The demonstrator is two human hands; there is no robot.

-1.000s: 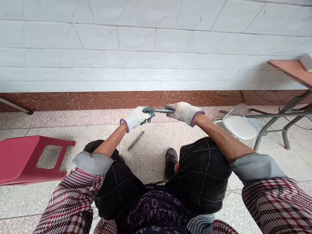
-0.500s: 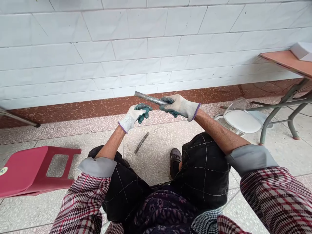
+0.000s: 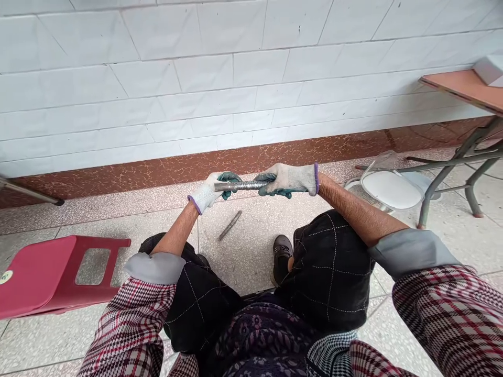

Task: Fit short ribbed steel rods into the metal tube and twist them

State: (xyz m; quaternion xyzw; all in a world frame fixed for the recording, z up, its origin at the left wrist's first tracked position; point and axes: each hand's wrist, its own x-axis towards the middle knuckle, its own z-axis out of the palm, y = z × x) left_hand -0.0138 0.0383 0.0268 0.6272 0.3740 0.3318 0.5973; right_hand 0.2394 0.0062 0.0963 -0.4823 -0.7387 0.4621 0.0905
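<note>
A grey metal rod [image 3: 247, 185] with a ribbed, wire-like winding along its middle is held level in front of me. My right hand [image 3: 285, 179], in a white knit glove with dark green coated fingers, is closed around its right end. The rod's smooth left end lies across my left hand [image 3: 214, 189], gloved the same way, with fingers curled above and below it. On the floor below lies a second ribbed metal rod [image 3: 230, 225], apart from both hands.
A red plastic stool [image 3: 43, 275] stands at the left. To the right are a white-seated folding chair [image 3: 391, 188] and a brown-topped table [image 3: 459, 86] with metal legs and a white box [image 3: 489, 70]. A tiled wall [image 3: 204, 78] runs along the front.
My right hand has lowered the rod and turned it from tilted to nearly level. Its left end, earlier free above my left hand, now lies across that hand.
</note>
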